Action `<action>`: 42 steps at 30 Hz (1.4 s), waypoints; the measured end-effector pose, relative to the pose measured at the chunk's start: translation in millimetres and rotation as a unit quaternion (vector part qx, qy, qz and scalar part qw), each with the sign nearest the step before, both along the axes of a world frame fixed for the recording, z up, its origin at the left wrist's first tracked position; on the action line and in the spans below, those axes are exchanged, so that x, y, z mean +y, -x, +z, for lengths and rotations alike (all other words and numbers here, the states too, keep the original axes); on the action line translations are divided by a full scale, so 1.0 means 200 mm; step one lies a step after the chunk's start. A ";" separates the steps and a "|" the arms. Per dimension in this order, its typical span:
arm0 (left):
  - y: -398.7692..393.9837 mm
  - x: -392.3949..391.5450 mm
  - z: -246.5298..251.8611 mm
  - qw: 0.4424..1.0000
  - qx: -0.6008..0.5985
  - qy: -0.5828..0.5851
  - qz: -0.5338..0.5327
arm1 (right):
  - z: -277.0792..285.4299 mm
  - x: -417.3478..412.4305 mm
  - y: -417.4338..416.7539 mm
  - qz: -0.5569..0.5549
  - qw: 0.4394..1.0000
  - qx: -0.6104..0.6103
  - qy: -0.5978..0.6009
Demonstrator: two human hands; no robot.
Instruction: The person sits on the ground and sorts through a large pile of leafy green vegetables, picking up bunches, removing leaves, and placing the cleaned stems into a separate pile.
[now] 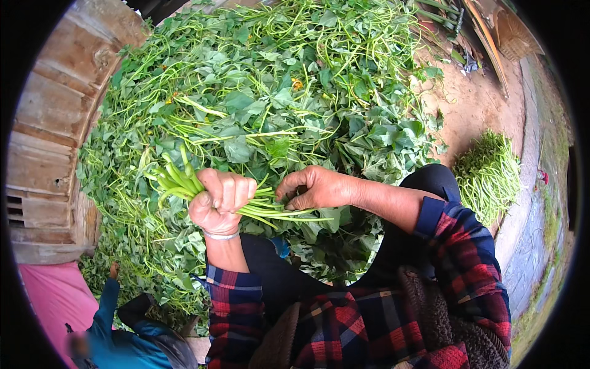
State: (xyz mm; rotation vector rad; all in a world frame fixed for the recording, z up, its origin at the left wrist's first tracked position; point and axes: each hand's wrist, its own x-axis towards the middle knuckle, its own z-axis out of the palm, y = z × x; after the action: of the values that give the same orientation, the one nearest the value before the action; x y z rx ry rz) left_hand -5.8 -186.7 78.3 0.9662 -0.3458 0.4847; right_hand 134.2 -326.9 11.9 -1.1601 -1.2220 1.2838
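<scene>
My left hand (223, 198), with a silvery bangle at its wrist, is closed around a bundle of green leafy-vine stems (177, 177). The thick ends stick out to its left and the thin ends fan out to its right. My right hand (297, 189) is at those thin ends, thumb and fingers bent towards each other with a gap between; whether it pinches a stem cannot be told. Beneath both hands spreads a large heap of cut green vines and leaves (258, 83), with a few orange-yellow bits among them.
A pile of bundled stems (491, 177) lies on the ground beyond my right knee. A weathered wooden wall (55, 106) borders the heap at left. At lower left another person in teal (129, 346) reaches into the heap, beside pink cloth (60, 295). A woven basket (511, 37) is at upper right.
</scene>
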 end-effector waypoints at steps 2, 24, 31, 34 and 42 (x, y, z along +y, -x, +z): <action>0.00 0.00 0.00 1.000 -0.006 0.003 0.001 | -0.02 0.01 0.01 0.004 0.997 0.076 0.023; -0.03 0.00 -0.02 0.993 0.028 0.016 0.110 | 0.05 0.00 -0.14 -0.146 0.974 -0.146 -0.088; -0.03 0.00 -0.05 0.980 0.094 0.014 0.173 | 0.19 -0.05 -0.21 -0.177 0.980 -0.020 -0.088; -0.07 0.01 -0.05 0.964 0.119 0.032 0.236 | 0.27 -0.08 -0.21 -0.158 0.980 -0.069 -0.095; -0.07 0.00 -0.09 0.947 0.170 0.098 0.254 | 0.26 -0.08 -0.17 -0.179 0.881 -0.366 -0.240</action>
State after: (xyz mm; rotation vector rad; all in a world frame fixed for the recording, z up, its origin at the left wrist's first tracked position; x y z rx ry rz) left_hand 8.9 -186.4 60.8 0.9215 0.2722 0.7898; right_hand 168.8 -342.4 64.3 -1.4459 -1.6360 0.2041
